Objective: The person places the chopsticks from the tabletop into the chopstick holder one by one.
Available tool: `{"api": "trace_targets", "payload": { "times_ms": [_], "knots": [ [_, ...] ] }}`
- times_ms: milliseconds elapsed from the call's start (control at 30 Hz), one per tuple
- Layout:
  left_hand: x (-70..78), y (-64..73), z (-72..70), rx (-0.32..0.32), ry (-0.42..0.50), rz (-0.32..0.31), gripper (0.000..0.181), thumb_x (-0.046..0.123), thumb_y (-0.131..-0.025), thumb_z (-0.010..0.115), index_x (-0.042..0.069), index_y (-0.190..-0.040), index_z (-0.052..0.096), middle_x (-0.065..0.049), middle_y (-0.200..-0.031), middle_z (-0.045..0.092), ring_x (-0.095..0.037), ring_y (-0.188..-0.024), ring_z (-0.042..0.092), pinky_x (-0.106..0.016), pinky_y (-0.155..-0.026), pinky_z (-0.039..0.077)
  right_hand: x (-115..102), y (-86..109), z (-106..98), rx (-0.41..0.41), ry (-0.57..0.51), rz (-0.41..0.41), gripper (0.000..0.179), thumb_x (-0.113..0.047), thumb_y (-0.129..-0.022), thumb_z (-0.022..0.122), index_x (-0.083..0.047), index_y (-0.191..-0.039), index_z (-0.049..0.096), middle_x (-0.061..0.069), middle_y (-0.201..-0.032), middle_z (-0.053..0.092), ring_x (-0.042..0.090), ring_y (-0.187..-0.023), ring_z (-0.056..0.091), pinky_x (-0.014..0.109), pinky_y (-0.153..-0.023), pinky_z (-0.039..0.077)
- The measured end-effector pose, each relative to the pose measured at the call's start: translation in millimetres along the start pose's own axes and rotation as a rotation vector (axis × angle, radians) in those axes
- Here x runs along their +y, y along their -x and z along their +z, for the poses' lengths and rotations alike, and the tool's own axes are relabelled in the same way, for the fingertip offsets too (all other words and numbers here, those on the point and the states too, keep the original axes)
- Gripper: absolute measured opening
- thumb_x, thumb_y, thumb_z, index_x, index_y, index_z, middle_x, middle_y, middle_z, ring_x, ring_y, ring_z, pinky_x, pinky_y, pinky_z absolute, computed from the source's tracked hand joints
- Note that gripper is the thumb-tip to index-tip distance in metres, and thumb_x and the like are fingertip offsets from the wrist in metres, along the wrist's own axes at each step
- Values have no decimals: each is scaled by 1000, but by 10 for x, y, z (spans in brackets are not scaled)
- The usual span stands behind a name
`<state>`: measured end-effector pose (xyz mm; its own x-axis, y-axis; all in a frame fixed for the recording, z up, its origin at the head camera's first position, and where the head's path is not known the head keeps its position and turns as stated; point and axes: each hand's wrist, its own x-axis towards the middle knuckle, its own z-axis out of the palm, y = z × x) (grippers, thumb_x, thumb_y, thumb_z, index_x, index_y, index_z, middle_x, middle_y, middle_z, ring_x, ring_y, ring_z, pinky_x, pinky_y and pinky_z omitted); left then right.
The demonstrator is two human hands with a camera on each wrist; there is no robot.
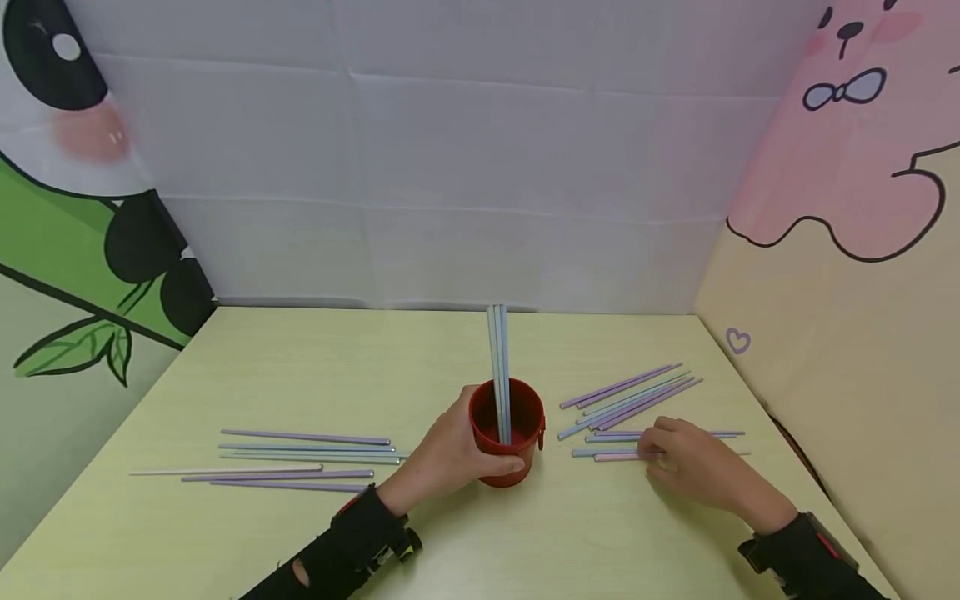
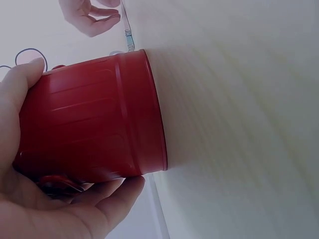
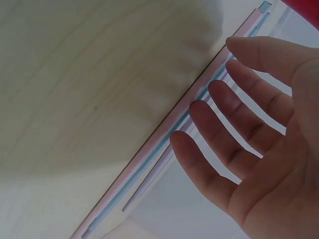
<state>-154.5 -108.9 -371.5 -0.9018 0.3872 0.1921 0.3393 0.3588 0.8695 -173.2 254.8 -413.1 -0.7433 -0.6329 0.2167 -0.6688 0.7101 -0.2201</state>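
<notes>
My left hand (image 1: 442, 458) grips a red bucket-shaped cup (image 1: 529, 412) from its left side, thumb across the front; the left wrist view shows the ribbed cup wall (image 2: 94, 119) between thumb and fingers. Several pale blue and green chopsticks (image 1: 501, 358) stand upright in the cup. My right hand (image 1: 697, 467) is over the nearest chopsticks on the right of the table. In the right wrist view its fingers (image 3: 232, 102) are spread and loosely bent, fingertips right at a pink chopstick (image 3: 164, 125) and a blue one beside it, pinching nothing.
Left of the cup lie several purple and pale green chopsticks (image 1: 307, 457), roughly parallel. A second loose group of purple and blue chopsticks (image 1: 621, 385) lies slanted behind my right hand. A white wall (image 1: 450, 167) closes the table's back; printed panels stand at both sides.
</notes>
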Motion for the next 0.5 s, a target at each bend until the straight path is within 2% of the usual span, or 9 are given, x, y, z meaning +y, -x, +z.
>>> {"api": "trace_targets", "payload": {
  "times_ms": [233, 333, 500],
  "knots": [
    [-312, -72, 70, -3, -45, 9, 90, 38, -68, 86, 20, -138, 34, 5, -127, 49, -16, -110, 51, -33, -79, 52, -1, 7, 30, -22, -9, 16, 24, -11, -77, 77, -20, -93, 62, -9, -83, 52, 7, -74, 50, 26, -63, 48],
    [-369, -86, 79, -2, -44, 13, 90, 42, -66, 86, 22, -137, 34, 7, -127, 49, -15, -109, 51, -33, -79, 52, -9, 4, 40, -30, -10, 19, 24, -10, -77, 77, -20, -92, 62, -10, -82, 52, 6, -72, 48, 24, -60, 46],
    [-379, -91, 76, 2, -47, 8, 91, 43, -66, 86, 23, -137, 34, 9, -126, 49, -13, -109, 51, -33, -79, 52, -6, -4, 56, -24, -17, 5, 22, -7, -78, 77, -20, -91, 64, -11, -81, 52, 3, -70, 47, 24, -60, 47]
  ]
}}
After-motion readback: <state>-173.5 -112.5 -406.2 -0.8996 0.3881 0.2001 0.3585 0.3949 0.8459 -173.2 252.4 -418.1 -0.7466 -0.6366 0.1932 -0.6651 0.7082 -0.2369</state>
